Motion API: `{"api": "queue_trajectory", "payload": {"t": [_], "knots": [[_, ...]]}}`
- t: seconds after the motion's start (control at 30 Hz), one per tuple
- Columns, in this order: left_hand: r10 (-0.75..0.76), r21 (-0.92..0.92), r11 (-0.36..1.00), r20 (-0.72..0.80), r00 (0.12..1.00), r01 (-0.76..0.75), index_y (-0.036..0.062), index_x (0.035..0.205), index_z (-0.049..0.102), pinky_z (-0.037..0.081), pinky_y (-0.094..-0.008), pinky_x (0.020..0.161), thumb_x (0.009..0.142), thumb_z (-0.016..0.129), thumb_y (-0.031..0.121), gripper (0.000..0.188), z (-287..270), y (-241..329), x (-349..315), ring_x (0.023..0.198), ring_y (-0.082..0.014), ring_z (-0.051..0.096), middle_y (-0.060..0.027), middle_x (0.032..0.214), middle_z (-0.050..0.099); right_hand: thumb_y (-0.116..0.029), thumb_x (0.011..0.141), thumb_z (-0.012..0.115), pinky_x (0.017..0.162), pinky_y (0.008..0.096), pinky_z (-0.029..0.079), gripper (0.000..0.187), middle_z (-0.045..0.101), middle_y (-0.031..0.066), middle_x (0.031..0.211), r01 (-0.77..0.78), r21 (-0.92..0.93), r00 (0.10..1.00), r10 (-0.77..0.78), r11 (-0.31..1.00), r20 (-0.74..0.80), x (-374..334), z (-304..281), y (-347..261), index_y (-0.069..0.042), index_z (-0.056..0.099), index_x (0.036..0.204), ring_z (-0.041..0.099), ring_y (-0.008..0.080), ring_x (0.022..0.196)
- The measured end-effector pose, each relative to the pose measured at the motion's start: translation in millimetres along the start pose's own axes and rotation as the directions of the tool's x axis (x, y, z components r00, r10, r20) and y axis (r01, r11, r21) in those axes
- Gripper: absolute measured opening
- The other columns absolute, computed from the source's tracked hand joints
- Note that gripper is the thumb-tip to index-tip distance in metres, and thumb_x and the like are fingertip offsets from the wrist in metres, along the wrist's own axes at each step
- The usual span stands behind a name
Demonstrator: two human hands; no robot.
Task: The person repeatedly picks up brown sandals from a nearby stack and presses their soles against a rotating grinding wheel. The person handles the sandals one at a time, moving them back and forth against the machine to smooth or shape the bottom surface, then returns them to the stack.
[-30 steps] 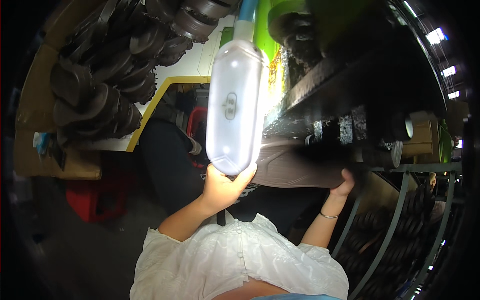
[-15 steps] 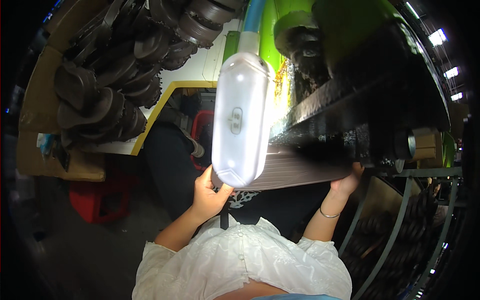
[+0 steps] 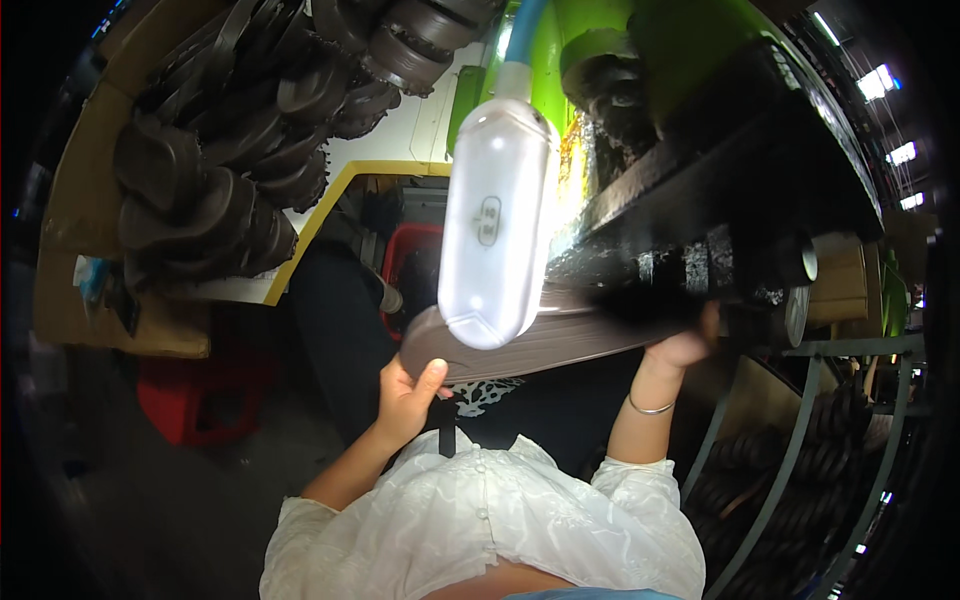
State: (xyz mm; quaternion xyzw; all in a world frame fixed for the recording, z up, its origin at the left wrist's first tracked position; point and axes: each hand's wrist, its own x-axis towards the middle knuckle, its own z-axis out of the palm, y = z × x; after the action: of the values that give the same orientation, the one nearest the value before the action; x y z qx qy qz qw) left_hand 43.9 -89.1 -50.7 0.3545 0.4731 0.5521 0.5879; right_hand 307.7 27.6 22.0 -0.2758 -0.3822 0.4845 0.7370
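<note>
A long brown shoe sole with fine grooves lies crosswise in front of my body, under a machine's dark edge. My left hand is closed on its rounded left end, thumb on top and fingers underneath. My right hand, with a bangle at the wrist, is at the sole's right end, close against the dark machine. Its fingers are blurred and partly hidden, so their grip does not show. A bright white lamp hangs above the sole and covers part of it.
Dark brown soles with ragged edges are heaped on the yellow-edged white table at left. Below stands a red stool. A red basket sits beyond my knee. At right, a metal rack holds several dark pieces.
The sole's left end has come toward me and out from under the lamp, with my left hand on it. My right hand has shifted slightly left. The lamp appears slightly higher and farther right.
</note>
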Motion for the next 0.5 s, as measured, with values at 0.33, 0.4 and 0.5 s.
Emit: {"api": "queue_trajectory", "payload": {"t": [0.33, 0.4, 0.5], "knots": [[0.258, 0.189, 0.958, -0.233, 0.937, -0.217, -0.0023, 0.103, 0.048, 0.043, -0.0199, 0.048, 0.086, 0.052, 0.018, 0.027, -63, 23, -15, 0.057, -0.0076, 0.051, -0.0053, 0.077, 0.056, -0.015, 0.077, 0.043, 0.089, 0.0330, 0.040, 0.033, 0.056, 0.0108, 0.103, -0.113, 0.205, 0.979, 0.144, 0.972, -0.144, -71, 19, 66, 0.001, 0.050, 0.105, 0.053, 0.0206, 0.097], [0.302, 0.197, 0.945, -0.221, 0.927, -0.260, -0.0026, 0.104, 0.048, 0.042, -0.0196, 0.048, 0.086, 0.052, 0.018, 0.028, -77, 28, -13, 0.057, -0.0078, 0.051, -0.0057, 0.077, 0.056, -0.015, 0.077, 0.046, 0.085, 0.0300, 0.040, 0.030, 0.056, 0.0076, 0.099, -0.121, 0.146, 0.982, 0.140, 0.982, -0.130, -75, 40, 65, 0.000, 0.051, 0.103, 0.052, 0.0174, 0.093], [0.269, 0.146, 0.959, -0.216, 0.939, -0.241, -0.0031, 0.104, 0.049, 0.043, -0.0198, 0.051, 0.086, 0.052, 0.017, 0.028, -96, 33, -9, 0.062, -0.0087, 0.054, -0.0065, 0.081, 0.059, -0.008, 0.073, 0.054, 0.081, 0.0260, 0.040, 0.030, 0.055, 0.0046, 0.096, -0.164, -0.084, 0.986, 0.164, 0.983, -0.017, -82, 45, 70, 0.000, 0.052, 0.101, 0.052, 0.0133, 0.088]]}}
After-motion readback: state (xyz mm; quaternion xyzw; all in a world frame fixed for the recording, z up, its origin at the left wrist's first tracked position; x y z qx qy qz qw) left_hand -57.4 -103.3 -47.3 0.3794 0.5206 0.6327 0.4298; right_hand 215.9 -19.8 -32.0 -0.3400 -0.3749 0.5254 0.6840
